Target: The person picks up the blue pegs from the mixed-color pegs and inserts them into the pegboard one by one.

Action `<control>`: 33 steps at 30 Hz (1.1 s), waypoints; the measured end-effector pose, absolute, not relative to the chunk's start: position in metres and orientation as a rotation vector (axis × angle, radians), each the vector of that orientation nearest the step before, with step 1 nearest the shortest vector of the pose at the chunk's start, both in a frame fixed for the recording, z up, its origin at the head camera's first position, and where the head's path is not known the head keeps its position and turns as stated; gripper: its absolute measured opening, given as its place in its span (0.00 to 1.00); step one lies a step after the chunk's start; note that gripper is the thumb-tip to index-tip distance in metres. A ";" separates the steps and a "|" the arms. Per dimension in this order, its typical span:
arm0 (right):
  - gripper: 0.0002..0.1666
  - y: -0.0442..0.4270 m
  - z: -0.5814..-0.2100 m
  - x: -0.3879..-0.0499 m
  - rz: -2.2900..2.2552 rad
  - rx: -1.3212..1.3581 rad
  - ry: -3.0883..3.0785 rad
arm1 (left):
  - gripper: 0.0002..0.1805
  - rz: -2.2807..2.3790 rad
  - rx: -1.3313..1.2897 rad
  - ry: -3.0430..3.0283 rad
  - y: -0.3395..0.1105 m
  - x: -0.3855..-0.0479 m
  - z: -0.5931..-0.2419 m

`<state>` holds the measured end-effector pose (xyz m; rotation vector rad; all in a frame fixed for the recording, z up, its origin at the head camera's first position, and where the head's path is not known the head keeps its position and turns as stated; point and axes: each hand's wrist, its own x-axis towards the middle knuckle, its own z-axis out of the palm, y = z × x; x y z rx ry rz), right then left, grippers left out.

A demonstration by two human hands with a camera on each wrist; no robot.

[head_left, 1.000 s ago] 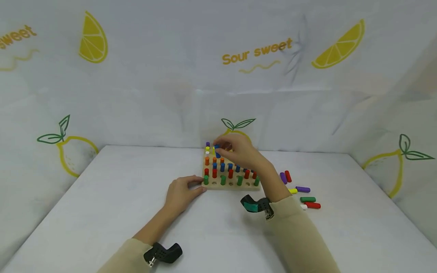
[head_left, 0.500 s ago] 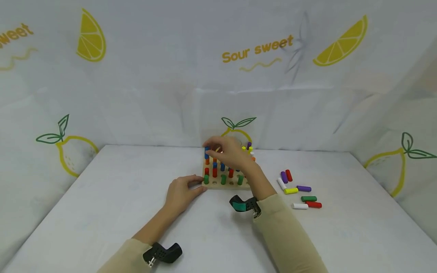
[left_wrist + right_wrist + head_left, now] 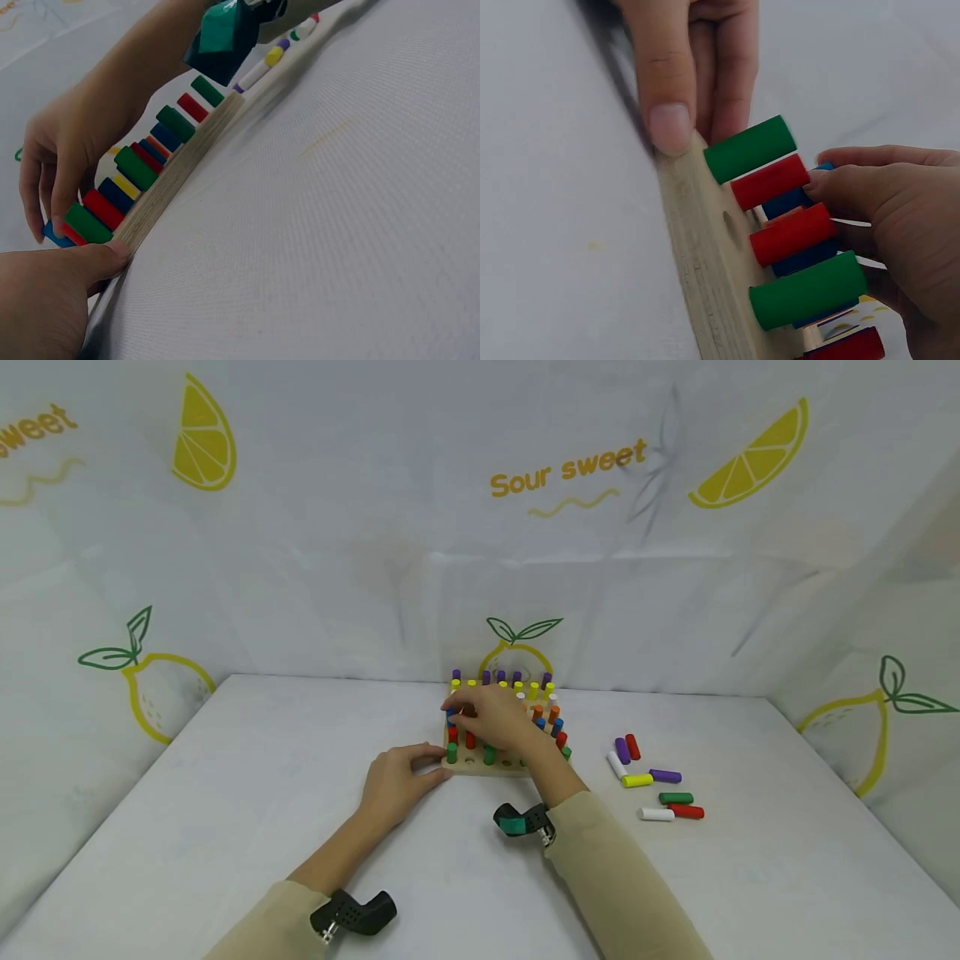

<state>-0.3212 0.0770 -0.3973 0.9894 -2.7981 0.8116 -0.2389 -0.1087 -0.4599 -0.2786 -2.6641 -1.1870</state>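
A wooden pegboard (image 3: 489, 769) stands on the white table with rows of coloured pegs upright in it. My left hand (image 3: 396, 783) grips its near left corner, the thumb on the front edge beside a green peg (image 3: 750, 148). Reaching over the board, my right hand (image 3: 491, 714) pinches a blue peg (image 3: 451, 720) between thumb and fingers at the left end of the blue row, behind a red peg (image 3: 453, 737). Whether this blue peg is fully in its hole cannot be seen. The right hand hides much of the middle rows. Some front-row holes hold no peg.
Several loose pegs lie right of the board, among them a red peg (image 3: 633, 747), a yellow peg (image 3: 637, 781), a green peg (image 3: 676, 797) and a white peg (image 3: 657, 814). A white cloth with lemon prints (image 3: 420, 602) hangs behind the table.
My right hand has carried the blue peg left across the board, then down and nearer to the blue row's left end. The left hand has stayed at the corner.
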 end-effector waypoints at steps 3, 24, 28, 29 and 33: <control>0.13 0.076 -0.400 -0.322 0.776 0.966 -2.809 | 0.17 -1.181 -0.282 -2.665 -0.109 -0.239 -0.460; 0.11 0.076 -0.399 -0.319 0.752 0.847 -2.881 | 0.17 -1.153 -0.297 -2.673 -0.108 -0.238 -0.459; 0.11 0.074 -0.400 -0.319 0.712 0.801 -2.894 | 0.17 -1.166 -0.291 -2.677 -0.108 -0.238 -0.458; 0.12 0.074 -0.400 -0.319 0.699 0.795 -2.894 | 0.17 -1.169 -0.291 -2.677 -0.108 -0.238 -0.457; 0.12 0.073 -0.400 -0.318 0.652 0.781 -2.902 | 0.17 -1.174 -0.287 -2.677 -0.108 -0.238 -0.458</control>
